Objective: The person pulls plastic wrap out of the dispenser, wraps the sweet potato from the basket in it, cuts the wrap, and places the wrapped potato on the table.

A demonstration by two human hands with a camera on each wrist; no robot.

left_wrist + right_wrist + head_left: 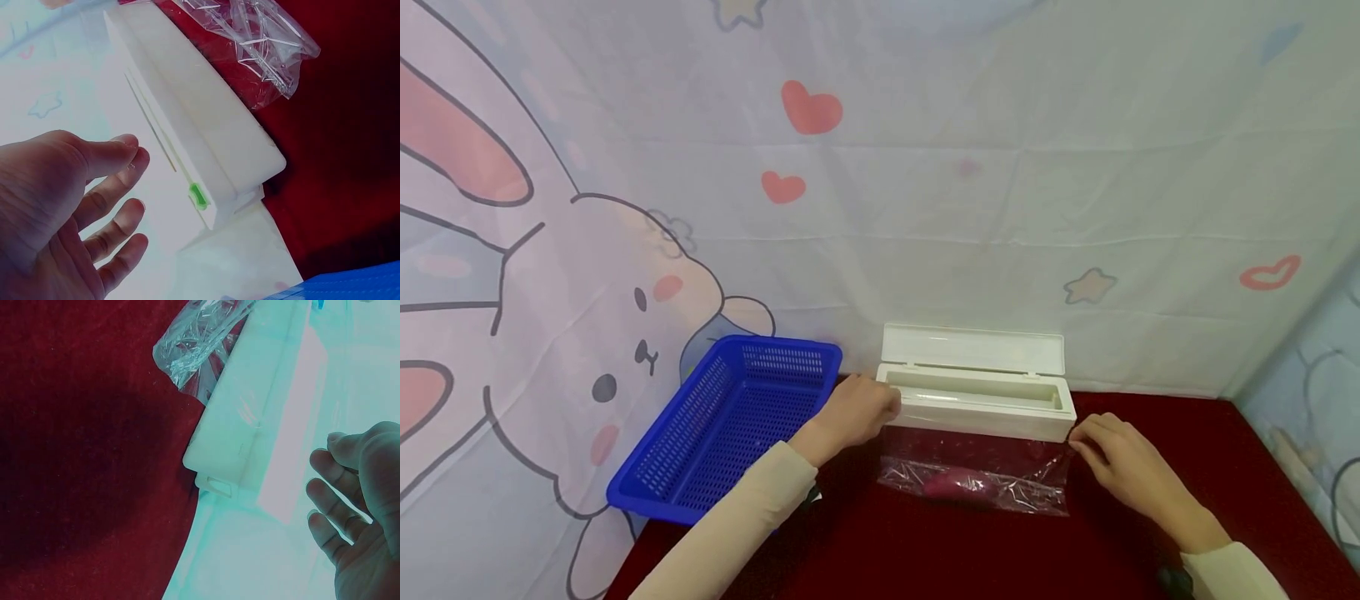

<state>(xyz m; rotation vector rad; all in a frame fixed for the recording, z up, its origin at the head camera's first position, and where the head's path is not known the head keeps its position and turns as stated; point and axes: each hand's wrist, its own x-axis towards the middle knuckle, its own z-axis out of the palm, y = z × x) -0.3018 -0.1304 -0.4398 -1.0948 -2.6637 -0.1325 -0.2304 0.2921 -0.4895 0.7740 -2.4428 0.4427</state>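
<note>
Clear plastic film [1041, 483] spreads in front of a long white film dispenser box [985, 423], its lid [973, 348] standing raised. A smooth pinkish-purple, elongated thing [958, 485] lies at the film; its kind is unclear. At the box's left end, my left hand [861, 406] brings thumb and index together, seemingly pinching the film's upper left corner. By the right front corner, my right hand [1123, 462] pinches at the film's other upper corner. The film is nearly invisible at both fingertips. A green slider [199, 196] shows on the box in the left wrist view.
A blue perforated basket [651, 475] stands to the left, close beside my left forearm. Dark red cloth [970, 558] covers the table. Behind the box hangs a pale printed curtain [925, 208], and another pale sheet [1322, 400] hangs at the right.
</note>
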